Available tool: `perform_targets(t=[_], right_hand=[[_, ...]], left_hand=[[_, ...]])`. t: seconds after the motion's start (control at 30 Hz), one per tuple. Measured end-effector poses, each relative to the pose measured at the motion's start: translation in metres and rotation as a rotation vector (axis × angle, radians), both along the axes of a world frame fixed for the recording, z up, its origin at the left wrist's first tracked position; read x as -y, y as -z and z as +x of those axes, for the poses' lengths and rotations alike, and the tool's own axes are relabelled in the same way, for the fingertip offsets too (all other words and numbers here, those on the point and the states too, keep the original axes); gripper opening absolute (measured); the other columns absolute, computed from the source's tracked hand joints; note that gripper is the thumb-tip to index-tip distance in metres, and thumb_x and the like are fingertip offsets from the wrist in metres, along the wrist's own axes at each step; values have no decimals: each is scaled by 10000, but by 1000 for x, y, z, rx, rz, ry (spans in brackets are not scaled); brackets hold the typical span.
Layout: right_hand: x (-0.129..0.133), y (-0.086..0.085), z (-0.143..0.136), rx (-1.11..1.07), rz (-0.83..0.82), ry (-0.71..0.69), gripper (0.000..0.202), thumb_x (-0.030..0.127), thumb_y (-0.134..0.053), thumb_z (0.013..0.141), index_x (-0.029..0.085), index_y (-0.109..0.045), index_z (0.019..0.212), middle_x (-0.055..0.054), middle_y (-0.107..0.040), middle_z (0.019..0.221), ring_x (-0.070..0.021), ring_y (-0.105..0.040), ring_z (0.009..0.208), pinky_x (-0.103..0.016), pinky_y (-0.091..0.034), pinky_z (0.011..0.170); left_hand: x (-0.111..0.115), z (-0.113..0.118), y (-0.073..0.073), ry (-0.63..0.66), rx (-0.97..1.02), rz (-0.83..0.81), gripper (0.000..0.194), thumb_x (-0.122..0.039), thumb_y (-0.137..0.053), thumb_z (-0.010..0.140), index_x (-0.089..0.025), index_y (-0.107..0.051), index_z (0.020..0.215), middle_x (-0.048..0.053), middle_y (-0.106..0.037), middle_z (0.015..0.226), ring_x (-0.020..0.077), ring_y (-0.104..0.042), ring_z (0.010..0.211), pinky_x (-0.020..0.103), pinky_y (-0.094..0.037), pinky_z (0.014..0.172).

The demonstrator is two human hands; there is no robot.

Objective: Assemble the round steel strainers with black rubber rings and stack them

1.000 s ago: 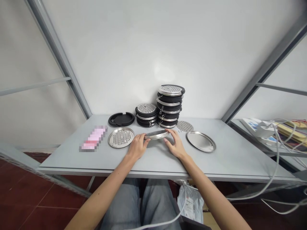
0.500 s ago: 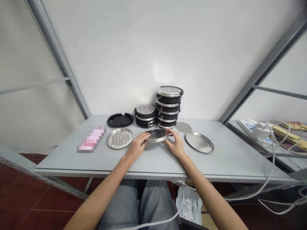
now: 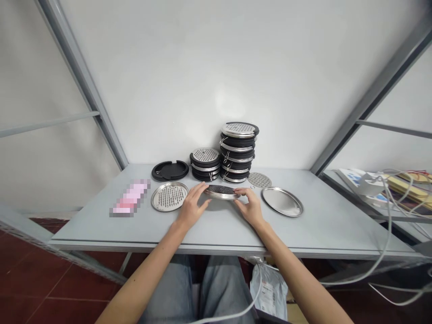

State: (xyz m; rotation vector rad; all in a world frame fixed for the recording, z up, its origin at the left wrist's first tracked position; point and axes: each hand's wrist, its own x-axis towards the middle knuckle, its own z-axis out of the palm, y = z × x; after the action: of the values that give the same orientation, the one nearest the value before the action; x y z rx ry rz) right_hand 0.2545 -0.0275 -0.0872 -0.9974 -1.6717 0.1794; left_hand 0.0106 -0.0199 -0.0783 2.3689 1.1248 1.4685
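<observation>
Between my hands, a round perforated metal disc stack [image 3: 222,192] is held slightly above the grey table. My left hand [image 3: 195,205] grips its left edge with fingers on top and thumb below. On the right edge, my right hand [image 3: 249,206] has its fingertips on the rim. A perforated metal plate [image 3: 169,196] lies left of my left hand, and a plain shiny round plate [image 3: 282,201] lies to the right. Behind the right hand is a flat patterned disc [image 3: 259,180], with a small ring-like piece beside it.
At the back stand a tall stack of black and silver discs [image 3: 238,153] and a shorter stack [image 3: 205,164]. Left of them sits a black round holder [image 3: 170,170]. A blurred pink item [image 3: 131,198] lies far left. White cables [image 3: 388,225] hang at the right.
The disc stack has tilted flatter, showing less of its dark top. My left fingers have shifted toward its left rim, and the view has moved slightly.
</observation>
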Motion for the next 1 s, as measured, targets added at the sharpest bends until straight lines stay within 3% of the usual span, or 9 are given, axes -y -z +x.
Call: perform_targets(t=[0.13,0.3,0.53,0.77,0.9,1.0], right_hand=[[2,0,-1,114,119,-3,91,201,-642,819,236,-600,893,-75,-697,965,-240,-628,933,-428,-505,829],[3,-3,-6,174,100,-50,106,200,-652,807,239,-604,893,-65,-695,952,-241,-622,928,-434,-501,835],[-8,6,-2,101,-28,15,365,187,-599,803,220,-594,1167,-107,-651,1181,-255,-599,1092,-459,-473,959],[-7,4,2,181,74,66,250,199,-620,812,258,-697,1042,-70,-721,1006,-279,-591,1067,-494,-473,932],[-1,2,0,245,52,50,245,209,-613,829,260,-704,1051,-69,-717,922,-259,-611,887,-462,-508,809],[1,0,-2,241,22,20,256,246,-644,825,258,-688,1077,-69,-704,935,-249,-612,877,-446,-511,811]], left_hand=[[-1,2,1,53,-99,81,407,-259,-637,872,-252,-562,1272,81,-570,1335,232,-508,1259,457,-416,1070],[-6,2,8,63,-199,77,352,-144,-584,888,-220,-605,1231,87,-660,1227,236,-609,1152,526,-430,1034],[-9,0,11,99,-79,-54,340,-142,-561,888,-196,-621,1218,86,-663,1222,212,-607,1167,466,-442,1066],[-6,1,8,16,-100,-75,493,-221,-599,878,-199,-499,1360,125,-509,1406,243,-477,1308,457,-403,1098],[-2,2,4,57,-114,13,428,-249,-583,899,-259,-529,1323,83,-572,1340,234,-517,1262,467,-417,1077],[-1,2,3,37,-89,-2,336,-192,-536,912,-243,-585,1241,81,-620,1268,228,-554,1212,467,-437,1054]])
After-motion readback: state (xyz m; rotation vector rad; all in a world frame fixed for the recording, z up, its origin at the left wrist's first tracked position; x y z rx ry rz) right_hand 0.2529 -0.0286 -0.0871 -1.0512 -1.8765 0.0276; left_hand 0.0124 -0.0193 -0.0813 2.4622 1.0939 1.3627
